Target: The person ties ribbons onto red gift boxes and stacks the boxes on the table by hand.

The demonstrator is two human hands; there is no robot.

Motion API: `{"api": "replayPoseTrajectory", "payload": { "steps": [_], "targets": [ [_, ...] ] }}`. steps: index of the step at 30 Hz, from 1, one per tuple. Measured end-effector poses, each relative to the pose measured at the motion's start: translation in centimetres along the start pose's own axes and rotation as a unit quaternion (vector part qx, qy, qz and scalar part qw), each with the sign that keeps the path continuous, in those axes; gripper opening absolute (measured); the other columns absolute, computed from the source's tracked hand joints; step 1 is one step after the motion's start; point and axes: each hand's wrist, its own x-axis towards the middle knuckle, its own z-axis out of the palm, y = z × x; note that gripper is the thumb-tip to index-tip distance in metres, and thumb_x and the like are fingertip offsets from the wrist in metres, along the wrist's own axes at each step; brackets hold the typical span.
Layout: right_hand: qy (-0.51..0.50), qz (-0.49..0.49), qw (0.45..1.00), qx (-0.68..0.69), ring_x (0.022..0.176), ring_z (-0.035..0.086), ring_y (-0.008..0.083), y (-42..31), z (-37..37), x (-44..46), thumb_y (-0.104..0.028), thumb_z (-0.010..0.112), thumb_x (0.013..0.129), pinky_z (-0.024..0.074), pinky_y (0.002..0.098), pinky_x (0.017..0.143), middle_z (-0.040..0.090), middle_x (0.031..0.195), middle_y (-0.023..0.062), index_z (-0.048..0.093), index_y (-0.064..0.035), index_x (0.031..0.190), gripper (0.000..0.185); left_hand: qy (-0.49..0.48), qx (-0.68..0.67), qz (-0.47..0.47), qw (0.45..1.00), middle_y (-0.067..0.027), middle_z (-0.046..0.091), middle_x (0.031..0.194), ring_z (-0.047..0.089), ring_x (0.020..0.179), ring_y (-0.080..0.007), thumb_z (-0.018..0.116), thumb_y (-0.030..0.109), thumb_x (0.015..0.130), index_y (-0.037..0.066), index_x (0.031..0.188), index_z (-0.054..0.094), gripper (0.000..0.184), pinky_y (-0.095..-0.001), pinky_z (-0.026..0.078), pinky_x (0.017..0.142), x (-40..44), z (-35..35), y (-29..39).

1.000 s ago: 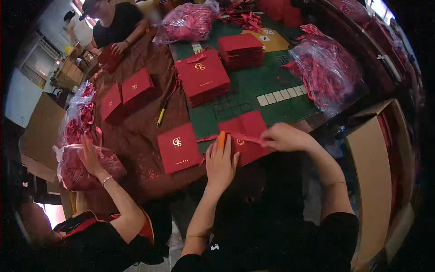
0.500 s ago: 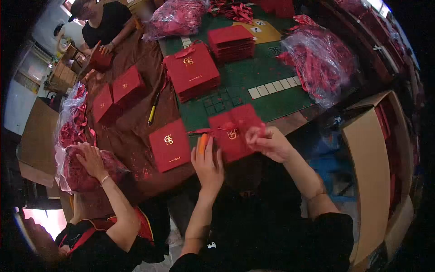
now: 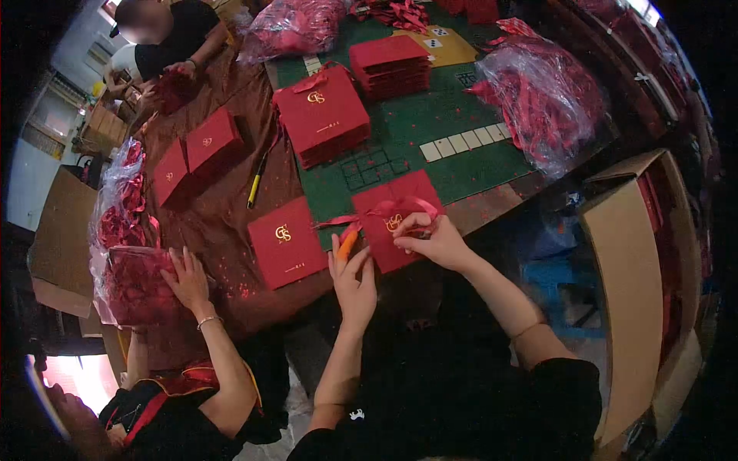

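Observation:
A red bag (image 3: 398, 184) with a gold monogram lies flat at the table's near edge, turned upside down to me. Across it runs a red ribbon (image 3: 388, 207), looping up to my right hand (image 3: 437, 240), whose fingers are curled and pinched on the ribbon. At the bag's left edge is my left hand (image 3: 356, 288), with a short orange handle-like thing (image 3: 347, 244) between its fingers; its tip is hidden. Left of that hand lies another red bag (image 3: 287, 250), monogram upright. A ribbon end crosses the gap between the two bags.
Stacked red bags (image 3: 323, 115) and another stack (image 3: 390, 65) stand on the green mat (image 3: 407, 131). Plastic-wrapped ribbons (image 3: 546, 107) lie at right, a yellow cutter (image 3: 254, 190) at left. A co-worker's hand (image 3: 188, 280) rests on a red bundle. An open cardboard box (image 3: 626, 300) stands right.
My right hand has moved left over the bag, and the ribbon now arcs across it. The orange thing has tilted. The co-worker's hand at left has shifted right.

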Motion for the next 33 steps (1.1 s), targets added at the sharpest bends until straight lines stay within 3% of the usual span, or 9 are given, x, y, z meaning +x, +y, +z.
{"api": "replayPoseTrajectory", "payload": {
  "steps": [4, 7, 16, 21, 22, 24, 28, 31, 33],
  "targets": [
    [-0.019, 0.025, 0.999, 0.016, 0.077, 0.060, 0.0087, -0.1, 0.1, 0.0, -0.013, 0.068, 0.084, 0.0486, 0.0254, 0.069, 0.066, 0.086, 0.0026, 0.067, -0.0019, 0.094, 0.014, -0.018, -0.052, -0.060, 0.997, -0.0181, 0.038, 0.143, 0.028, 0.138, -0.0298, 0.064, 0.007, 0.086, 0.004, 0.107, 0.068, 0.022, -0.0449, 0.025, 0.110, 0.1, -0.2, 0.8],
    [-0.023, 0.010, 0.999, -0.020, 0.079, 0.061, 0.0095, 0.5, 0.3, 0.1, -0.013, 0.068, 0.083, 0.0482, 0.0265, 0.070, 0.067, 0.086, 0.0044, 0.068, -0.0009, 0.093, 0.015, -0.020, -0.043, -0.042, 0.998, -0.0182, 0.033, 0.146, 0.026, 0.139, -0.0295, 0.065, 0.005, 0.085, 0.004, 0.106, 0.069, 0.022, -0.0431, 0.029, 0.109, 0.1, 0.1, 0.0],
    [-0.020, -0.033, 0.993, -0.109, 0.081, 0.061, 0.0137, 0.7, 1.0, 0.1, -0.012, 0.068, 0.081, 0.0476, 0.0311, 0.076, 0.066, 0.082, 0.0089, 0.066, 0.0004, 0.086, 0.013, -0.018, 0.015, -0.010, 1.000, -0.0170, 0.037, 0.143, 0.024, 0.140, -0.0300, 0.066, 0.004, 0.083, 0.003, 0.100, 0.070, 0.018, -0.0436, 0.027, 0.109, 0.1, 0.0, 0.3],
    [-0.011, -0.037, 0.992, -0.120, 0.083, 0.065, 0.0209, 0.6, 1.2, 0.1, -0.011, 0.068, 0.080, 0.0480, 0.0346, 0.077, 0.067, 0.085, 0.0122, 0.066, -0.0009, 0.085, 0.012, -0.004, -0.004, 0.013, 1.000, -0.0153, 0.039, 0.142, 0.020, 0.141, -0.0299, 0.069, 0.005, 0.080, 0.004, 0.098, 0.071, 0.017, -0.0448, 0.024, 0.111, 0.1, 0.1, 0.2],
    [-0.012, -0.037, 0.992, -0.120, 0.083, 0.065, 0.0209, 0.7, 1.2, 0.2, -0.011, 0.068, 0.080, 0.0480, 0.0346, 0.077, 0.067, 0.085, 0.0122, 0.066, -0.0009, 0.085, 0.012, 0.007, 0.000, 0.025, 1.000, -0.0149, 0.039, 0.142, 0.019, 0.141, -0.0299, 0.070, 0.005, 0.080, 0.005, 0.097, 0.071, 0.017, -0.0450, 0.022, 0.111, 0.1, 0.1, 0.4],
    [-0.011, -0.040, 0.987, -0.155, 0.081, 0.060, 0.0118, 0.9, 1.2, 0.1, -0.005, 0.064, 0.083, 0.0474, 0.0278, 0.075, 0.066, 0.083, 0.0078, 0.064, 0.0022, 0.084, 0.008, 0.029, 0.016, 0.033, 0.999, -0.0144, 0.043, 0.139, 0.024, 0.138, -0.0318, 0.071, 0.006, 0.077, 0.008, 0.094, 0.072, 0.017, -0.0466, 0.021, 0.110, 0.0, 0.2, 0.5],
    [-0.025, -0.043, 0.987, -0.155, 0.081, 0.061, 0.0122, 0.9, 1.6, 0.2, -0.003, 0.064, 0.082, 0.0479, 0.0284, 0.075, 0.066, 0.083, 0.0082, 0.063, 0.0021, 0.083, 0.005, 0.063, 0.038, 0.067, 0.995, -0.0140, 0.046, 0.136, 0.028, 0.134, -0.0352, 0.073, 0.006, 0.070, 0.013, 0.089, 0.073, 0.020, -0.0469, 0.022, 0.106, 0.1, 0.3, 0.4],
    [0.007, -0.082, 0.978, -0.193, 0.087, 0.065, 0.0324, 1.6, 1.7, 0.4, -0.009, 0.067, 0.079, 0.0488, 0.0403, 0.076, 0.066, 0.083, 0.0185, 0.065, -0.0011, 0.084, 0.009, 0.040, 0.033, 0.072, 0.996, -0.0161, 0.043, 0.140, 0.022, 0.138, -0.0332, 0.074, 0.005, 0.073, 0.010, 0.092, 0.073, 0.020, -0.0454, 0.017, 0.110, 0.1, 0.0, 0.3],
    [0.002, -0.041, 0.979, -0.199, 0.084, 0.065, 0.0326, 1.0, 1.7, 0.6, -0.011, 0.067, 0.079, 0.0489, 0.0409, 0.074, 0.065, 0.080, 0.0188, 0.065, -0.0012, 0.083, 0.011, 0.040, 0.035, 0.072, 0.996, -0.0154, 0.044, 0.139, 0.022, 0.137, -0.0340, 0.075, 0.004, 0.072, 0.010, 0.092, 0.073, 0.021, -0.0456, 0.016, 0.110, 0.1, 0.1, 0.3]
  ]
}}
